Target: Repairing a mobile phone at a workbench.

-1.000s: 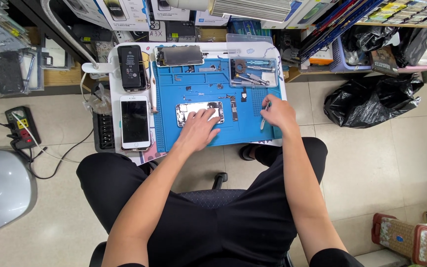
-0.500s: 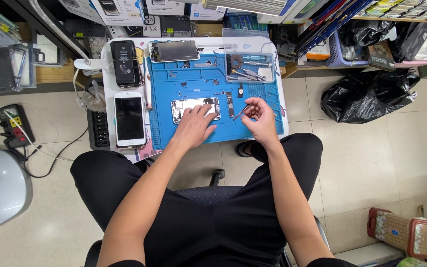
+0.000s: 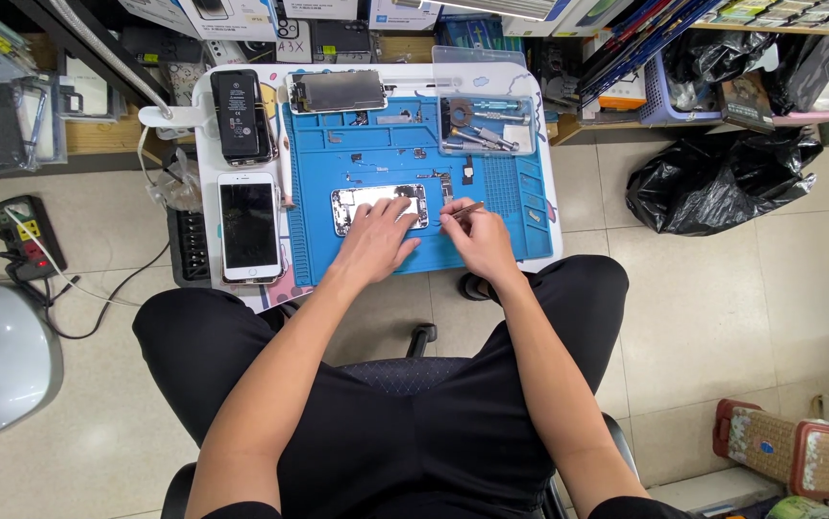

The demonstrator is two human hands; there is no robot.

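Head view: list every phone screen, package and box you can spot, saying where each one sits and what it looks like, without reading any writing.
White phone: left of the blue mat, dark blank screen up.
Black phone: behind the white one, label side up.
Detached screen panel: mat's far edge, grey and glossy.
Opened phone body: mid-mat, under the left hand.
Clear plastic box: mat's far right, holding tools.
White cartons: shelf behind the table.

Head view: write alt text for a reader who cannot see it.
A seated person's left hand rests on an opened phone body lying on a blue work mat, while the right hand holds thin tweezers beside it. A white phone and a dark phone lie left of the mat.
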